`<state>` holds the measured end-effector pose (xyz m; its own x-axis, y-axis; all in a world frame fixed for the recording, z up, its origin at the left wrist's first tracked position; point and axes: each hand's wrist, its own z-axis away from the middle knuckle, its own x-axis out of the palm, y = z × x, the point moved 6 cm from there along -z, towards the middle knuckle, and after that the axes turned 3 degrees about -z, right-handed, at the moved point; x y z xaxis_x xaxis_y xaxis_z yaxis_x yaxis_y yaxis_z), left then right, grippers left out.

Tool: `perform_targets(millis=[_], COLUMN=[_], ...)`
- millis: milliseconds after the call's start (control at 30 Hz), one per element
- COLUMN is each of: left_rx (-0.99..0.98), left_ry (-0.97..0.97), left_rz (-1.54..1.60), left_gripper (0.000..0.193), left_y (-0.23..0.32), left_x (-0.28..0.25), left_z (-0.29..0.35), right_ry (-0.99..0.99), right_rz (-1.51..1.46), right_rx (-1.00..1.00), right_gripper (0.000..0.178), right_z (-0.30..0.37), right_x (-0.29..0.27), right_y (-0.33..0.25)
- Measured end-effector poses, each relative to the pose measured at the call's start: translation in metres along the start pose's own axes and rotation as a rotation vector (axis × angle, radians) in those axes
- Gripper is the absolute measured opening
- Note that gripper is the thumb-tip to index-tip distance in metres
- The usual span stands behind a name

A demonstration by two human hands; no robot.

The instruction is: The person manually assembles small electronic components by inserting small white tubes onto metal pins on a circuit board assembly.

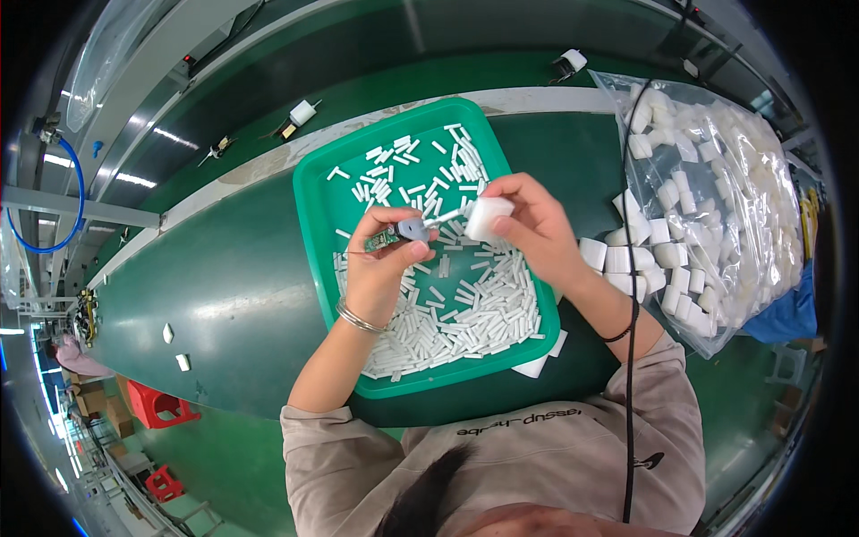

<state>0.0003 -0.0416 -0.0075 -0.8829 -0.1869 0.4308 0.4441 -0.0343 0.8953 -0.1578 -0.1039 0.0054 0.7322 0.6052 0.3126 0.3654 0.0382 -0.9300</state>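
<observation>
Above a green tray (309,208), my left hand (371,282) grips a small electronic part with a grey end (414,230) and a green circuit board (383,240). From the grey end a thin white stick (443,218) points toward my right hand. Between thumb and fingers, my right hand (544,234) pinches a white rounded block (489,217). The stick's tip lies close to this block; whether it enters it, I cannot tell. Many short white sticks (447,345) lie loose in the tray below both hands.
At the right, a clear plastic bag (743,170) spills white rounded blocks (640,259) onto the table. A black cable (631,394) hangs down past my right arm. White-topped assemblies (301,114) lie on the far belt. Small white pieces (183,362) sit on the left tabletop.
</observation>
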Motion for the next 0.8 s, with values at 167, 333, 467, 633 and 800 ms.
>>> perform_targets(millis=[167,333,467,633,800], left_rx=[-0.024,0.090,0.120,0.136,0.126], left_ry=[-0.022,-0.014,-0.041,-0.046,-0.066], left_rz=[0.101,0.031,-0.149,-0.179,-0.386], left_gripper=[0.031,0.031,0.031,0.031,0.031], left_y=[-0.001,0.005,0.009,0.008,0.008], left_x=[-0.002,-0.002,0.003,0.002,0.007], left_z=[0.000,0.001,0.003,0.001,0.001], right_ry=[0.056,0.139,0.161,0.183,0.137], right_rz=[-0.083,0.057,0.151,0.166,0.217], right_rx=[0.023,-0.046,-0.080,-0.068,-0.096], right_gripper=[0.031,0.028,0.022,0.022,0.035], right_z=[0.000,0.007,0.010,0.012,0.012], right_x=[0.012,0.005,0.004,0.004,0.009], right_y=[0.010,0.012,0.007,0.004,-0.002])
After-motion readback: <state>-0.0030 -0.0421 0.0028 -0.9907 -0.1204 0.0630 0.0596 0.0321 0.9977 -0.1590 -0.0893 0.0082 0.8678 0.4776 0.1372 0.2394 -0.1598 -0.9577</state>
